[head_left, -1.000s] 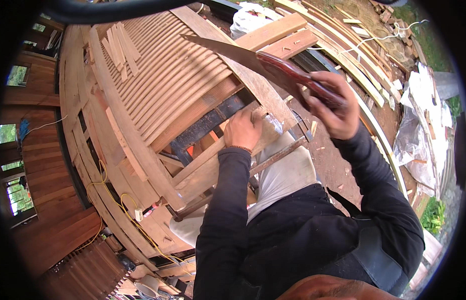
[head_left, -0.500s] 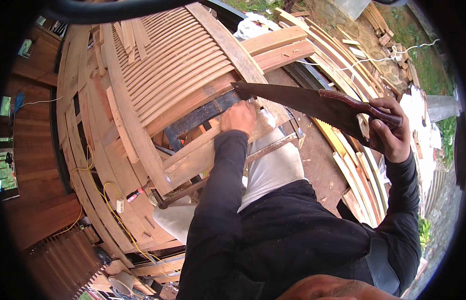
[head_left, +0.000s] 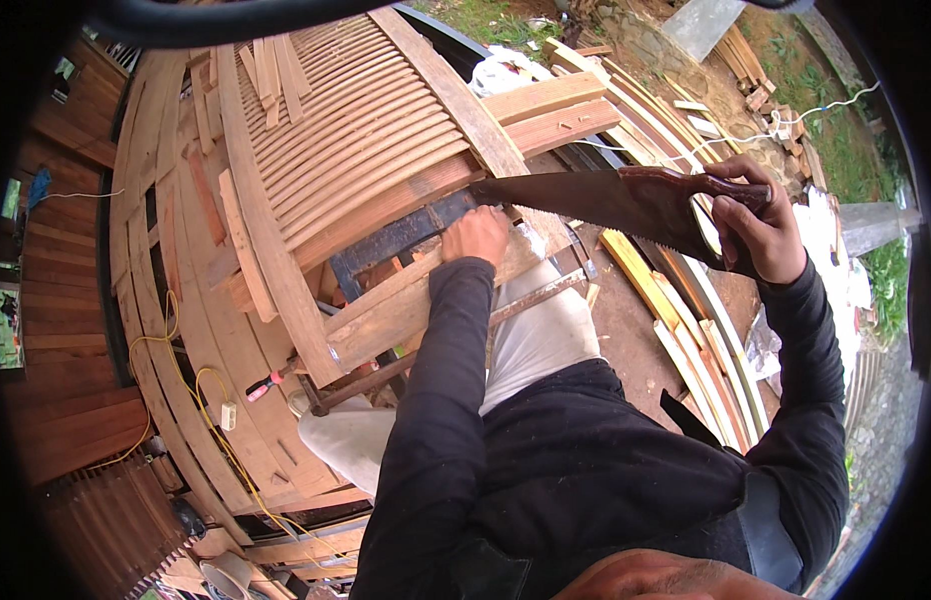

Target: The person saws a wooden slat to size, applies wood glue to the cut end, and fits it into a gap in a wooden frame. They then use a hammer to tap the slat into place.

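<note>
My right hand (head_left: 771,225) is wrapped round the dark wooden handle of a handsaw (head_left: 576,197), held with its blade pointing left. The saw's tip rests at the inner edge of a slatted wooden frame's right side board (head_left: 456,90). Just below the tip, my left hand (head_left: 476,238) is closed on the wooden frame near its lower right corner; its fingertips are partly hidden. The frame's rows of thin slats (head_left: 346,140) stretch away beyond my hands. A rusty bar clamp (head_left: 541,297) runs along the near end of the frame, above my legs.
Long boards (head_left: 676,330) lie on the ground at right. Two thick planks (head_left: 561,125) stick out past the frame's right side. A yellow cord (head_left: 201,400) and a pink-handled tool (head_left: 266,385) lie on the planks at left. Loose strips (head_left: 271,75) sit on the slats.
The saw has slid slightly, its handle and my right hand moving left and up. My left hand stays at the same spot on the frame. The view has shifted a little.
</note>
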`<act>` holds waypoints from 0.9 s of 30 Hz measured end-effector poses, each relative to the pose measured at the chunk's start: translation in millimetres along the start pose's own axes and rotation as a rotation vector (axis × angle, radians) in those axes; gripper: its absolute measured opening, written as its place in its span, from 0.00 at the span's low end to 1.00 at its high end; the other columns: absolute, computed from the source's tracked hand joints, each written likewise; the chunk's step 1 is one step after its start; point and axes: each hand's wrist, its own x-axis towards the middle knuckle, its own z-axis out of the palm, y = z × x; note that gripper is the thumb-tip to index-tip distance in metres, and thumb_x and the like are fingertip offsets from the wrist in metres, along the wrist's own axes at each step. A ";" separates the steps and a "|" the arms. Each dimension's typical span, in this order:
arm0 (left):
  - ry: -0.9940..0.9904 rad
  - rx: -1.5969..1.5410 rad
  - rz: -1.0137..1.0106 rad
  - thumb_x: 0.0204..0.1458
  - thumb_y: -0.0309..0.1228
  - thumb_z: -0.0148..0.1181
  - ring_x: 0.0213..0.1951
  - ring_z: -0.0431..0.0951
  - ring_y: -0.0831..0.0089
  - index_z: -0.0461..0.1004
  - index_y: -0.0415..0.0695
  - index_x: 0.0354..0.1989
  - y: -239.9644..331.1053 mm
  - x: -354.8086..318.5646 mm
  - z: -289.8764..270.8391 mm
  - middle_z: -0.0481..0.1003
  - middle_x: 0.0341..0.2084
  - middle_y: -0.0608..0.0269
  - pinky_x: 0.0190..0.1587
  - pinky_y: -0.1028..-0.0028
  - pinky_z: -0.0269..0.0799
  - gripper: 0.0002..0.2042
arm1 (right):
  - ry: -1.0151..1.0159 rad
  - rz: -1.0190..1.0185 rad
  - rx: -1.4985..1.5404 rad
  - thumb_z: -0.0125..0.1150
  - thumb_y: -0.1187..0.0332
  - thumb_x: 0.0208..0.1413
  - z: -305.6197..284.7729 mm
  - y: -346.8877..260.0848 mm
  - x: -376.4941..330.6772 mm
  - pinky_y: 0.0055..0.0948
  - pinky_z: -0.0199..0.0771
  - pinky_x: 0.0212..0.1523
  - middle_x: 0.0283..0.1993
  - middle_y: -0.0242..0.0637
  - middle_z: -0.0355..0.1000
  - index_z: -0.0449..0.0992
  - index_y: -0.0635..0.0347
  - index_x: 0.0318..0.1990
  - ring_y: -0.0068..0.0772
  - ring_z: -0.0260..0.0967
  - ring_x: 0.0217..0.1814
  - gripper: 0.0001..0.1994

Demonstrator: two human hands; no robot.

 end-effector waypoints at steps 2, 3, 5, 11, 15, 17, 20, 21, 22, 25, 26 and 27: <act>-0.002 0.012 -0.001 0.63 0.41 0.51 0.33 0.85 0.41 0.83 0.40 0.30 -0.9 0.0 1.9 0.83 0.30 0.40 0.42 0.48 0.81 0.20 | 0.008 -0.015 0.008 0.59 0.74 0.68 3.2 1.4 2.5 0.18 0.63 0.20 0.24 0.28 0.70 0.71 0.67 0.57 0.17 0.66 0.18 0.13; 0.000 0.009 -0.002 0.63 0.41 0.51 0.34 0.85 0.41 0.83 0.40 0.30 -1.4 -0.5 2.9 0.83 0.30 0.41 0.43 0.48 0.81 0.20 | 0.014 -0.012 0.008 0.59 0.75 0.68 5.3 2.3 4.8 0.19 0.63 0.19 0.23 0.28 0.70 0.71 0.67 0.57 0.17 0.66 0.17 0.13; 0.011 0.004 0.010 0.63 0.42 0.51 0.35 0.85 0.42 0.83 0.40 0.30 -1.6 0.1 3.6 0.83 0.31 0.41 0.43 0.48 0.81 0.20 | 0.007 -0.021 -0.001 0.59 0.75 0.68 4.7 0.4 6.4 0.19 0.63 0.19 0.23 0.28 0.70 0.71 0.67 0.56 0.16 0.66 0.17 0.12; -0.012 0.046 0.012 0.64 0.42 0.50 0.37 0.85 0.44 0.83 0.41 0.31 0.2 1.4 -0.9 0.83 0.32 0.42 0.44 0.49 0.81 0.20 | -0.066 -0.034 0.007 0.60 0.74 0.68 -13.7 8.4 17.9 0.18 0.62 0.18 0.23 0.26 0.71 0.73 0.64 0.56 0.14 0.67 0.17 0.11; -0.124 0.058 -0.027 0.67 0.42 0.46 0.42 0.84 0.40 0.83 0.40 0.38 7.2 3.2 -7.1 0.83 0.39 0.42 0.49 0.47 0.78 0.21 | -0.096 -0.070 0.022 0.59 0.74 0.69 -23.5 26.8 14.7 0.18 0.63 0.18 0.27 0.27 0.74 0.72 0.62 0.56 0.15 0.67 0.17 0.11; -0.132 0.071 -0.045 0.67 0.42 0.46 0.42 0.84 0.40 0.83 0.40 0.38 6.6 1.4 -6.6 0.83 0.39 0.42 0.49 0.47 0.79 0.21 | -0.100 -0.093 0.024 0.59 0.75 0.69 -22.0 33.4 13.1 0.18 0.64 0.18 0.28 0.29 0.75 0.72 0.62 0.57 0.15 0.67 0.18 0.12; -0.097 0.099 -0.015 0.66 0.42 0.46 0.41 0.84 0.41 0.83 0.40 0.37 3.5 1.0 -5.2 0.83 0.38 0.41 0.49 0.48 0.79 0.21 | -0.117 -0.098 0.074 0.59 0.79 0.67 -22.9 41.3 10.8 0.19 0.64 0.19 0.32 0.31 0.77 0.71 0.62 0.57 0.15 0.66 0.19 0.13; -0.096 0.100 -0.009 0.66 0.42 0.46 0.41 0.84 0.41 0.83 0.40 0.37 2.5 0.5 -4.3 0.83 0.38 0.41 0.49 0.48 0.79 0.21 | -0.116 -0.079 0.078 0.59 0.79 0.67 -23.8 41.5 9.2 0.19 0.64 0.19 0.33 0.31 0.77 0.71 0.62 0.58 0.15 0.66 0.19 0.14; -0.092 0.100 -0.003 0.66 0.42 0.46 0.41 0.84 0.42 0.83 0.40 0.37 2.4 0.6 -4.1 0.83 0.37 0.41 0.48 0.48 0.79 0.21 | -0.116 -0.061 0.080 0.60 0.79 0.67 -25.4 40.9 8.9 0.20 0.65 0.20 0.33 0.31 0.77 0.71 0.62 0.58 0.15 0.66 0.20 0.14; -0.059 0.099 0.020 0.66 0.41 0.46 0.39 0.85 0.42 0.83 0.40 0.36 1.7 2.0 -2.6 0.83 0.36 0.41 0.47 0.48 0.80 0.21 | -0.104 -0.054 0.040 0.61 0.79 0.66 -35.8 55.4 2.2 0.19 0.67 0.23 0.36 0.30 0.77 0.74 0.61 0.58 0.15 0.68 0.23 0.15; -0.046 0.099 0.027 0.66 0.41 0.46 0.39 0.85 0.42 0.83 0.39 0.36 1.2 1.8 -1.4 0.83 0.35 0.41 0.46 0.48 0.80 0.21 | -0.096 -0.044 0.032 0.62 0.79 0.65 -37.5 58.9 -0.2 0.19 0.68 0.24 0.36 0.30 0.78 0.74 0.61 0.58 0.15 0.69 0.23 0.15; -0.033 0.092 0.033 0.66 0.41 0.46 0.38 0.85 0.42 0.83 0.39 0.36 0.9 2.1 -0.2 0.83 0.35 0.40 0.46 0.48 0.80 0.21 | -0.083 -0.190 -0.084 0.64 0.76 0.65 -38.3 69.7 0.5 0.19 0.69 0.26 0.37 0.29 0.78 0.75 0.61 0.59 0.15 0.69 0.25 0.16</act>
